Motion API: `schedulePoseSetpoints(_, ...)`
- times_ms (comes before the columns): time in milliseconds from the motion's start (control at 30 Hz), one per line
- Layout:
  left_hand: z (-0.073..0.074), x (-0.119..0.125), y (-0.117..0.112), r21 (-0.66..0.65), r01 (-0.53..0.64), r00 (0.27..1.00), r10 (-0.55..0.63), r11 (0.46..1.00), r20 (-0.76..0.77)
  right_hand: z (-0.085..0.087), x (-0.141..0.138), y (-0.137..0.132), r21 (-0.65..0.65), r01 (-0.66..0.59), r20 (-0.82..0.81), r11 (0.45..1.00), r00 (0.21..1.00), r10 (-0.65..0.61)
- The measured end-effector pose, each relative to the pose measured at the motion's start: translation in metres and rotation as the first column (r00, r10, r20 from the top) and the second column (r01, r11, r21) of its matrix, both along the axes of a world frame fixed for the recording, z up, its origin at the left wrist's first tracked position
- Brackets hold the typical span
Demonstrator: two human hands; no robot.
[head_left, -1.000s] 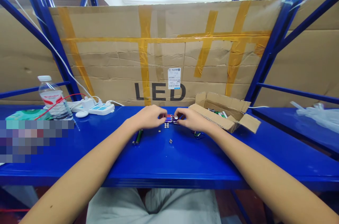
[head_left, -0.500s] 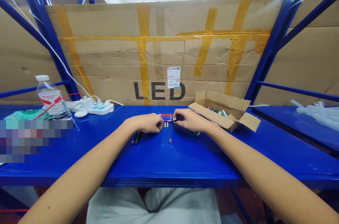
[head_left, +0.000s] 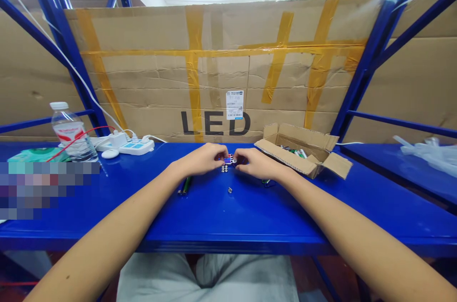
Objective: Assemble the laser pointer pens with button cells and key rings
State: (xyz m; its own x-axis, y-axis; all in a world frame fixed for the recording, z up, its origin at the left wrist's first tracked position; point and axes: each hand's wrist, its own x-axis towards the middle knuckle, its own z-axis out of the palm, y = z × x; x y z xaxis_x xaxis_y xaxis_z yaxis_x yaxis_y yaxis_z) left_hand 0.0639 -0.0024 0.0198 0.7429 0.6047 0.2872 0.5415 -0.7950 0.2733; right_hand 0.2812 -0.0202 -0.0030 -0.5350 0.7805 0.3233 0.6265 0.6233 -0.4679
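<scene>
Both my hands meet over the blue shelf top (head_left: 228, 216). My left hand (head_left: 203, 159) and my right hand (head_left: 255, 162) are curled, fingertips pinched on a small row of red, white and blue cylinders (head_left: 228, 158) held between them. Several small silver round pieces (head_left: 224, 168) lie just below the fingers, and one more silver piece (head_left: 230, 190) sits alone nearer to me. Green and dark pen-like sticks (head_left: 185, 185) lie under my left wrist. Another small dark item (head_left: 264, 181) peeks out under my right wrist.
An open cardboard box (head_left: 303, 152) with green and silver parts stands at the right. A power strip (head_left: 132, 146), a white puck (head_left: 109, 153) and a water bottle (head_left: 69, 131) stand at the left. A taped cardboard sheet (head_left: 214, 69) forms the back wall. Clear plastic bags (head_left: 428, 154) lie far right.
My left hand dropped toward the loose silver pieces half a second ago, then came back up to the cylinder row. My right hand stayed on the row throughout.
</scene>
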Motion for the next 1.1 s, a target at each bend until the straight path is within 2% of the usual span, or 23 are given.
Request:
schedulePoseSetpoints(67, 0.001, 0.004, -0.003, 0.085, 0.032, 0.994, -0.041, 0.996, 0.106, -0.004, 0.000, 0.003, -0.041, -0.012, -0.041, 0.999, 0.999, 0.011)
schedulePoseSetpoints(167, 0.001, 0.009, -0.009, 0.147, 0.069, 0.979, -0.095, 0.987, 0.178, -0.010, -0.001, 0.008, -0.106, -0.073, -0.121, 0.992, 0.991, 0.060)
schedulePoseSetpoints(333, -0.002, 0.013, -0.011, 0.136, 0.091, 0.971, -0.118, 0.986, 0.210, -0.013, -0.003, 0.011, -0.207, -0.143, -0.220, 0.968, 0.971, 0.097)
schedulePoseSetpoints(567, -0.001, 0.012, -0.009, 0.163, 0.131, 0.955, -0.168, 0.978, 0.246, -0.006, -0.006, 0.007, -0.318, -0.211, -0.356, 0.924, 0.930, 0.090)
schedulePoseSetpoints(833, 0.001, 0.012, -0.012, 0.187, 0.129, 0.960, -0.170, 0.974, 0.222, -0.002, -0.009, 0.002, -0.342, -0.161, -0.391, 0.926, 0.920, 0.016)
schedulePoseSetpoints(967, 0.003, 0.010, -0.012, 0.197, 0.070, 0.960, -0.119, 0.978, 0.252, -0.003, -0.006, 0.004, -0.299, -0.137, -0.376, 0.944, 0.926, 0.016)
schedulePoseSetpoints(1033, 0.006, 0.007, -0.014, 0.150, 0.062, 0.968, -0.096, 0.987, 0.233, -0.003, -0.005, 0.006, -0.263, -0.107, -0.346, 0.959, 0.938, 0.010)
schedulePoseSetpoints(1100, 0.010, 0.005, -0.018, 0.001, 0.104, 0.986, -0.104, 0.995, 0.131, -0.004, -0.003, 0.008, -0.226, -0.074, -0.313, 0.971, 0.950, -0.001)
